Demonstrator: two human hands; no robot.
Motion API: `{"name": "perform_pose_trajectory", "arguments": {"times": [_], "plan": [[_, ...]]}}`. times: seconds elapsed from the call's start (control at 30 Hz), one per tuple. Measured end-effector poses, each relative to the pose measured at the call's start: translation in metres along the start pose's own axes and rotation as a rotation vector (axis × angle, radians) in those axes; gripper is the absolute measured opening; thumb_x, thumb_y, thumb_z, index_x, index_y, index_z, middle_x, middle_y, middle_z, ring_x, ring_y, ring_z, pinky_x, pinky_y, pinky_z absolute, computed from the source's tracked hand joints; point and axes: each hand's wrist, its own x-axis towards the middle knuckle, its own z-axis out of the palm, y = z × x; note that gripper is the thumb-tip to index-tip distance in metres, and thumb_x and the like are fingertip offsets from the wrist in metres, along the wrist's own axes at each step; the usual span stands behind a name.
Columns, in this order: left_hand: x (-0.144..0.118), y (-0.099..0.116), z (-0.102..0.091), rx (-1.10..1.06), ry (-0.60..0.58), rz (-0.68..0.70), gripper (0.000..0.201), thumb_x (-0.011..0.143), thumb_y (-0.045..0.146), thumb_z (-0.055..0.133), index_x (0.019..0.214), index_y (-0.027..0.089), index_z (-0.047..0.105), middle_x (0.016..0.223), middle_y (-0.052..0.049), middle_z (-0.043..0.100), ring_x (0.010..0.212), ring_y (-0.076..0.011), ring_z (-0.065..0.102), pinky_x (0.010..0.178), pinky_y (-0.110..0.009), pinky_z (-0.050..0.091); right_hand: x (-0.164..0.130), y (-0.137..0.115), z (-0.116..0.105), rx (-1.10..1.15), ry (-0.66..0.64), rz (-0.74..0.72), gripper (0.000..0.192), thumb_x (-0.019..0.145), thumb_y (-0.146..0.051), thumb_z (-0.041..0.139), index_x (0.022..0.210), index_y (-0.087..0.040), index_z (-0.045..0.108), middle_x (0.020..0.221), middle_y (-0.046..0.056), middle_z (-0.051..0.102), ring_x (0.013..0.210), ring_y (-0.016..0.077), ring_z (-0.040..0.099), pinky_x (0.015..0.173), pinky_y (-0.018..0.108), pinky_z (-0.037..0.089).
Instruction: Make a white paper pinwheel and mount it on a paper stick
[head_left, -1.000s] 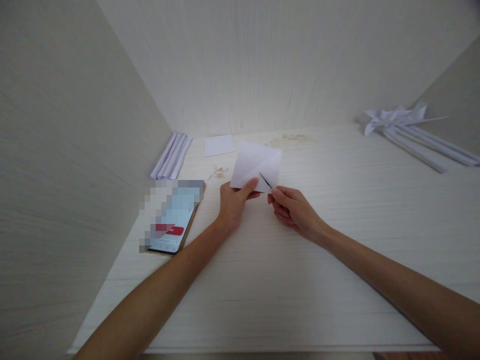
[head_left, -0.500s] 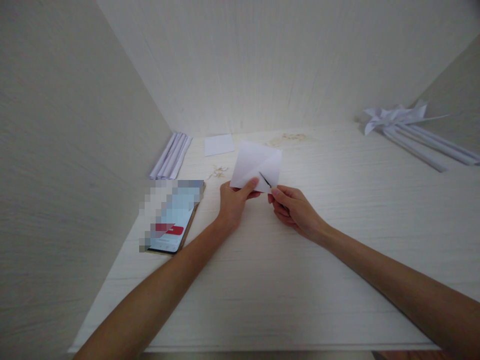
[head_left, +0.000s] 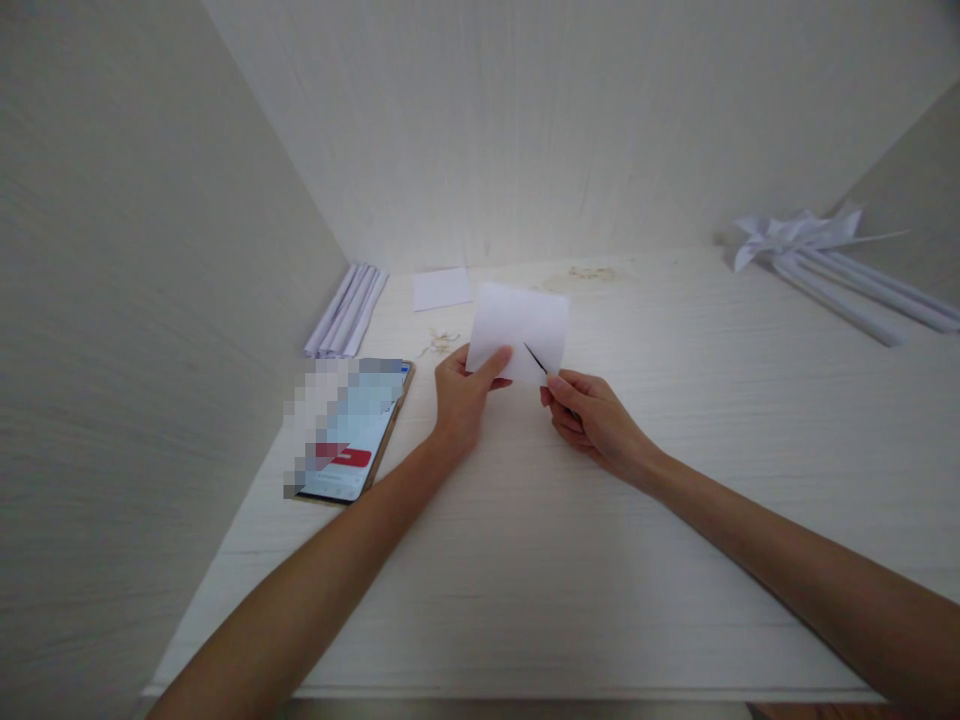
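A square sheet of white paper [head_left: 517, 318] is pinched along its lower left edge by my left hand [head_left: 466, 392], thumb on top and fingers beneath. My right hand [head_left: 589, 415] is closed around a small pair of scissors [head_left: 535, 358]. One dark, pointed blade lies over the lower right part of the sheet; the handles are mostly hidden in my fingers. Whether the other blade is under the paper cannot be seen. Both hands are over the white tabletop, close together.
A smartphone [head_left: 352, 430] with a lit, partly blurred screen lies left of my left forearm. Behind it are several rolled paper sticks [head_left: 347, 310] and a white paper piece [head_left: 442, 289]. Paper pinwheels [head_left: 799, 240] with rolled sticks rest at the far right. Walls enclose the tabletop.
The paper has tilted slightly, and the diagonal crease seen before is now hardly visible. My left hand has shifted a little on the sheet's edge. The blade stays over the paper.
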Motion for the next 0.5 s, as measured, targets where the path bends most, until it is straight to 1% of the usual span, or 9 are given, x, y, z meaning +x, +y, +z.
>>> {"name": "perform_pose_trajectory", "arguments": {"times": [0.1,0.17,0.27,0.3,0.37,0.5], "plan": [[0.007,0.002,-0.006,0.081,0.041,0.12,0.018,0.059,0.033,0.064,0.067,0.017,0.062,0.065,0.002,0.059,0.057,-0.0081,0.051,0.048,-0.018,0.041,0.0,0.001,-0.001,-0.009,-0.004,-0.001,0.025,0.075,-0.036,0.05,0.06,-0.017,0.044,0.035,-0.011,0.027,0.026,0.0011,0.019,0.025,0.014,0.01],[0.01,0.004,-0.01,0.174,0.055,0.243,0.013,0.06,0.029,0.064,0.059,0.017,0.059,0.06,0.003,0.053,0.056,-0.0071,0.046,0.048,-0.018,0.037,0.0,0.0,-0.001,-0.013,-0.008,-0.003,0.025,0.075,-0.036,0.05,0.06,-0.017,0.044,0.035,-0.011,0.027,0.026,0.0011,0.019,0.025,0.014,0.011],[0.013,0.006,-0.013,0.269,0.115,0.392,0.018,0.059,0.024,0.066,0.048,0.017,0.054,0.056,0.004,0.045,0.055,-0.0064,0.041,0.051,-0.018,0.034,-0.001,-0.001,0.0,-0.022,-0.007,-0.004,0.025,0.074,-0.036,0.051,0.06,-0.017,0.044,0.035,-0.012,0.026,0.026,0.0012,0.019,0.025,0.014,0.011],[0.013,0.006,-0.013,0.279,0.137,0.411,0.019,0.059,0.023,0.066,0.046,0.017,0.053,0.055,0.005,0.043,0.054,-0.0063,0.039,0.051,-0.019,0.034,-0.001,-0.001,0.0,-0.022,-0.006,-0.002,0.025,0.074,-0.037,0.051,0.06,-0.017,0.044,0.035,-0.012,0.026,0.026,0.0012,0.019,0.025,0.014,0.01],[0.014,0.005,-0.013,0.272,0.166,0.402,0.018,0.06,0.024,0.065,0.047,0.017,0.053,0.053,0.006,0.041,0.051,-0.0059,0.037,0.05,-0.019,0.033,-0.002,-0.001,0.0,-0.017,-0.004,-0.003,0.025,0.073,-0.037,0.051,0.06,-0.017,0.043,0.035,-0.012,0.025,0.026,0.0011,0.019,0.025,0.014,0.01],[0.014,0.003,-0.012,0.179,0.172,0.295,0.02,0.062,0.03,0.064,0.051,0.017,0.053,0.047,0.007,0.043,0.041,-0.0046,0.039,0.042,-0.019,0.031,-0.003,-0.001,-0.001,0.018,0.009,-0.01,0.026,0.073,-0.039,0.051,0.062,-0.017,0.044,0.037,-0.011,0.027,0.027,0.001,0.019,0.026,0.014,0.009]]}}
